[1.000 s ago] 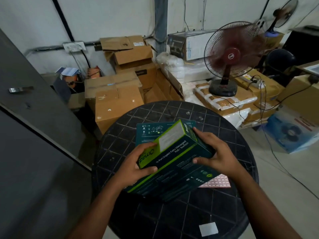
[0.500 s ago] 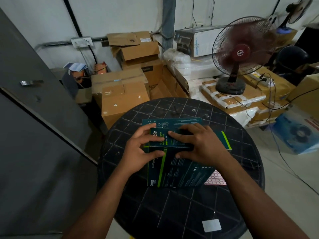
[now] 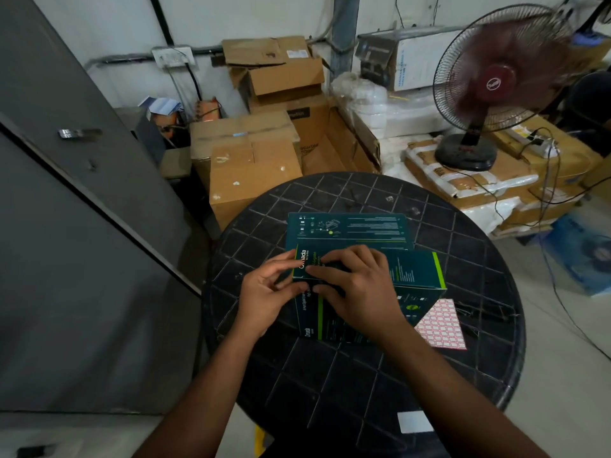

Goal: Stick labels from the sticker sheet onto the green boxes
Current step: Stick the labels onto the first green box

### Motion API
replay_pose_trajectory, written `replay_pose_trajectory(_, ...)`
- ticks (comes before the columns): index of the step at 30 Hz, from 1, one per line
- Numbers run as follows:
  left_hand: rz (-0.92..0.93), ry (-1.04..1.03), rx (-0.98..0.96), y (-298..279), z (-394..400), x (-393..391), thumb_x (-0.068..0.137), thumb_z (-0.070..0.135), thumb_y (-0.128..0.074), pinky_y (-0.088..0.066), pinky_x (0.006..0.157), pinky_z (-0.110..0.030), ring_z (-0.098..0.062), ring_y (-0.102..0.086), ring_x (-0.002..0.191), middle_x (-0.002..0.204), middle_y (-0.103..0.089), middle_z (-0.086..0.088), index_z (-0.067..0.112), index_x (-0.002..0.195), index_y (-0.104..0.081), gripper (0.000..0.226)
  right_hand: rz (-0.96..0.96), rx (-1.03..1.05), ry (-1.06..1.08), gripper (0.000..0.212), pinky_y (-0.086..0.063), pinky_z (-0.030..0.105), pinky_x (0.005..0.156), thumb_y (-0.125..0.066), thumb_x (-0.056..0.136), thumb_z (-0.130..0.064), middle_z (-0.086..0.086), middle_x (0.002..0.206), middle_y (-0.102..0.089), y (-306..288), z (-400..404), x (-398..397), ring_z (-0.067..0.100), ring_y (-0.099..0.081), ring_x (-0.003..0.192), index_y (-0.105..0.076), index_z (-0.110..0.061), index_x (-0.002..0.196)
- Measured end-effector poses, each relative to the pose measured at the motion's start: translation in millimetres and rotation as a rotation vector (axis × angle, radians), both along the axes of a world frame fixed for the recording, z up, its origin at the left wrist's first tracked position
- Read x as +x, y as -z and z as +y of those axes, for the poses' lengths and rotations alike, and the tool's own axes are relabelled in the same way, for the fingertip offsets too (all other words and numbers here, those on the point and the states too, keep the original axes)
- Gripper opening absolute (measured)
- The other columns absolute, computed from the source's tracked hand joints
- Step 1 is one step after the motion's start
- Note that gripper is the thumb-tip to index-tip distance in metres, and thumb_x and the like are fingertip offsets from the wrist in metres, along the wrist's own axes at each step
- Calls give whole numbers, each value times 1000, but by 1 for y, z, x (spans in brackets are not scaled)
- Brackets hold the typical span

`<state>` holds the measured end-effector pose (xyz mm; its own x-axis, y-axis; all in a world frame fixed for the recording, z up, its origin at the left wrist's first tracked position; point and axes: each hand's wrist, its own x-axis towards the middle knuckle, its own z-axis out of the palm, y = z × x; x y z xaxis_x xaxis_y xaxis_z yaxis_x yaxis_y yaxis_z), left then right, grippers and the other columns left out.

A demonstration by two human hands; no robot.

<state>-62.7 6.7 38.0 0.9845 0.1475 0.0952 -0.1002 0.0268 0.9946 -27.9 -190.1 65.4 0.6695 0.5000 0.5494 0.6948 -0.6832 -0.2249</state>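
On the round black table (image 3: 330, 391), 3 green boxes overlap near its centre; the top green box (image 3: 413, 269) lies across the other 2, its lime-edged end pointing toward 3 o'clock; the far green box (image 3: 350, 228) sits flat at 12 o'clock from it, partly covered; the near green box (image 3: 330, 322) lies underneath at 6 o'clock, its white lettering showing below the hands.

The left hand (image 3: 264, 292) is at the 9 o'clock end of the top green box, fingers curled, thumb and fingertips pinching that end; the right hand (image 3: 357, 285) rests on the top face of the same box, fingers spread narrowly and bent, tips pressing near the printed end; whether a label sits under those fingertips I cannot tell.

The sticker sheet (image 3: 441, 325), white with red-bordered labels, lies flat on the table at 4 o'clock from the boxes, 1 corner tucked under the near green box.

A small white paper square (image 3: 415, 421) lies near the table's 6 o'clock rim; a standing fan (image 3: 496, 84) turns at 2 o'clock beyond the table; stacked cardboard cartons (image 3: 254, 173) fill the floor at 11 o'clock.
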Motion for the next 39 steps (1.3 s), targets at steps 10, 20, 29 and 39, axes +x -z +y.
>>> replay_pose_trajectory(10, -25, -12, 57, 2, 7, 0, 69, 5, -82, -53, 100, -30, -16, -62, 125, 130, -67, 1, 21, 111, -74, 46, -143, 143, -102, 13, -41, 33, 69, -69, 94, -18, -12, 94, -73, 8, 24, 1, 18, -62, 83, -79, -24, 92)
replay_pose_trajectory(20, -214, -58, 350, 3, 0, 0, 82, 13, -77, -52, 102, -47, -16, -55, 131, 143, -56, 3, 19, 94, -75, 14, -69, 170, 24, 11, -43, 34, 77, -78, 88, -28, -14, 106, -75, 10, -13, 0, 17, -61, 92, -80, -24, 98)
replay_pose_trajectory(29, -265, -104, 462, -1, -11, 3, 90, 22, -69, -47, 106, -41, -13, -53, 133, 129, -65, 15, 21, 86, -65, 6, -9, 199, 23, 11, -47, 41, 87, -79, 86, -25, -16, 109, -75, 7, -32, 3, 12, -65, 98, -80, -26, 97)
replay_pose_trajectory(39, -334, -204, 722, -3, -20, -1, 90, 27, -70, -41, 99, -29, -6, -50, 125, 122, -64, 22, 19, 94, -71, 9, 140, 466, 250, 20, -48, 57, 94, -80, 79, -30, -15, 112, -73, 27, -99, -5, 23, -56, 122, -80, -24, 97)
